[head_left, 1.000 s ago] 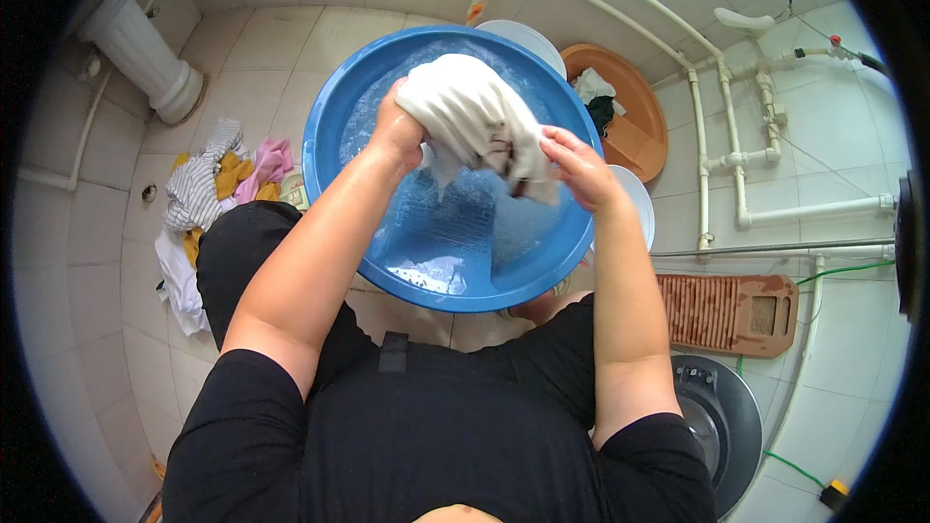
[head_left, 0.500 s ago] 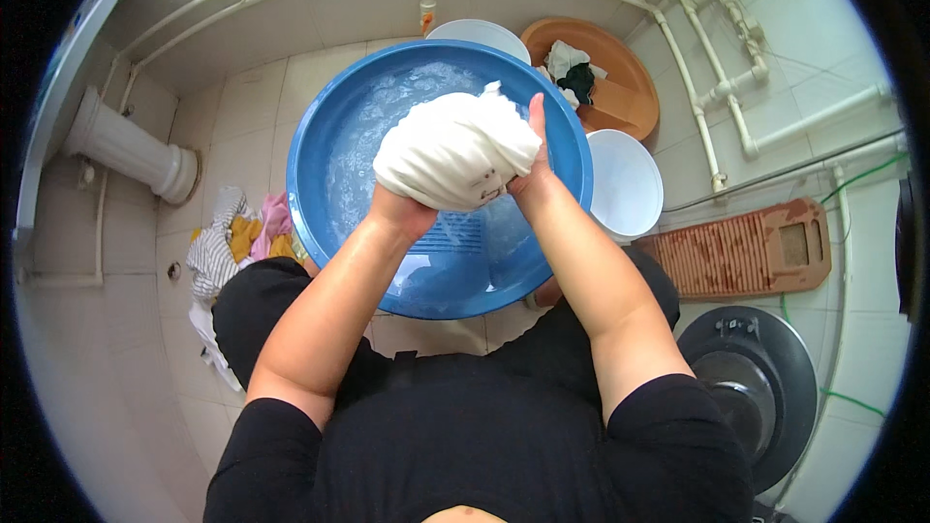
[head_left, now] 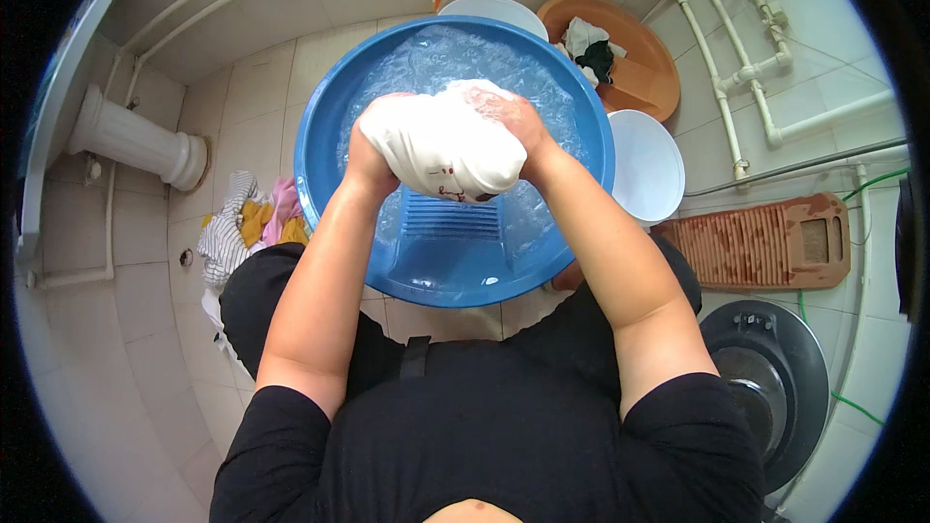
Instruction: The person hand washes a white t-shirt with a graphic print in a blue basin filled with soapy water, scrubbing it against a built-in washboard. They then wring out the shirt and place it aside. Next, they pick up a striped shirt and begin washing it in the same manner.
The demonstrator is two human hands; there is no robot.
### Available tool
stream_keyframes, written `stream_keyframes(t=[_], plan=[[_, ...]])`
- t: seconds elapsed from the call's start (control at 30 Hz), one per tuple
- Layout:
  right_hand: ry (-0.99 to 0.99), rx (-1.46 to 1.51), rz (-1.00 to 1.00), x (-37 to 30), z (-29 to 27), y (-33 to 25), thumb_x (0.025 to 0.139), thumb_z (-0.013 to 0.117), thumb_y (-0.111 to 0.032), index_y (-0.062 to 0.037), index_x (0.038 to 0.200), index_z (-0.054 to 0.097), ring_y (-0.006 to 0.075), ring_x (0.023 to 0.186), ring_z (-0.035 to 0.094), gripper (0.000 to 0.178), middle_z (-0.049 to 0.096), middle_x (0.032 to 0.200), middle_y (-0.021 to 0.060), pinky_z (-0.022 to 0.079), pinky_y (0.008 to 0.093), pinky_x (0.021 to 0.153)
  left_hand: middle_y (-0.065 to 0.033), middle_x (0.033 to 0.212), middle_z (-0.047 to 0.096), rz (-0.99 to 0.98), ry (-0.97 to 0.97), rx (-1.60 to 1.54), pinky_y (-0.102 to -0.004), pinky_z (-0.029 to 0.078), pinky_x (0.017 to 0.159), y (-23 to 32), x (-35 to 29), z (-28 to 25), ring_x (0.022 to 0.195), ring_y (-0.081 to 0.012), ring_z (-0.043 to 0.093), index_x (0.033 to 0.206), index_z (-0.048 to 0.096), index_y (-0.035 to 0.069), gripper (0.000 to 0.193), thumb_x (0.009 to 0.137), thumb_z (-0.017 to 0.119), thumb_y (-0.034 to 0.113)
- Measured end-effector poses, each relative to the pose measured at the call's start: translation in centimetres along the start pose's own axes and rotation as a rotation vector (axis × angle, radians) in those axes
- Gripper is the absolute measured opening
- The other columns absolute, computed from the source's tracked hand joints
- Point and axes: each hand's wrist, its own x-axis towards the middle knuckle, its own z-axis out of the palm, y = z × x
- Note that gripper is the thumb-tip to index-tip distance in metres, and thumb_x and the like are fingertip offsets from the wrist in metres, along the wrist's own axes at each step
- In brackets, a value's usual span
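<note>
A wet white garment (head_left: pixel 441 140) is bunched between my two hands, above the water of a round blue washtub (head_left: pixel 331 232). Dark marks show on the side of the cloth nearest me. My left hand (head_left: pixel 371 150) grips its left side, with the fingers mostly hidden by the fabric. My right hand (head_left: pixel 518 126) lies over its right side, fingers bent onto the cloth. Below the garment, the ribbed washboard (head_left: pixel 452 218) moulded into the tub shows its ridges. The water around it is rippled and bubbly.
Behind the tub is an orange-brown basin (head_left: pixel 644 87) holding clothes. White basins (head_left: pixel 647 169) stand beside it. A brown washboard (head_left: pixel 756 242) and a dark round lid-like object (head_left: pixel 765 387) lie right. Striped, yellow and pink clothes (head_left: pixel 242 228) are heaped left. Pipes (head_left: pixel 731 126) line the walls.
The garment has been turned and bunched up differently. My right hand has moved from its side onto its top, and my left hand has shifted up its left side. The water is more stirred.
</note>
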Motion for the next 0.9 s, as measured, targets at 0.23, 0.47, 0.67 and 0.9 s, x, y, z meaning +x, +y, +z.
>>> stream_keyframes(t=[0.23,0.47,0.67,0.9], plan=[[0.208,-0.201,0.260,-1.9,3.1,-0.1,0.078,0.053,-0.028,-0.0089,0.083,0.064,0.0263,0.081,0.060,0.022,0.064,0.084,0.0113,0.047,0.0336,0.070,-0.0070,0.092,0.061,-0.067,0.198,0.401,-0.0303,0.046,0.071,-3.3,-0.1,-1.5,0.083,-0.0156,0.057,0.094,0.059,0.004,0.017,0.082,0.053,0.014],[0.112,-0.721,0.055,-3.4,4.0,0.8,0.075,0.056,-0.035,-0.0102,0.073,0.062,0.0290,0.070,0.057,0.025,0.059,0.071,0.0102,0.047,0.0378,0.064,-0.0058,0.087,0.061,0.041,0.102,0.800,-0.0285,0.046,0.067,-5.3,-0.3,-3.1,0.077,-0.0131,0.056,0.085,0.061,0.004,0.012,0.080,0.054,0.012],[0.047,-0.863,0.103,-4.4,5.1,-0.3,0.074,0.059,-0.034,-0.0081,0.071,0.061,0.0286,0.069,0.056,0.026,0.058,0.074,0.0098,0.046,0.0372,0.063,-0.0050,0.085,0.062,-0.200,0.145,0.457,-0.0282,0.047,0.066,-6.8,-1.2,-3.6,0.075,-0.0128,0.056,0.086,0.062,0.004,0.012,0.079,0.054,0.010],[0.058,-0.201,0.515,-3.9,4.0,1.1,0.081,0.054,-0.041,-0.0031,0.081,0.062,0.0194,0.074,0.059,0.038,0.062,0.082,0.0089,0.046,0.0317,0.064,-0.0086,0.097,0.060,-0.522,0.194,0.706,-0.0359,0.044,0.072,-3.5,-0.6,-2.5,0.088,-0.0199,0.055,0.100,0.061,0.007,0.026,0.077,0.056,0.019]])
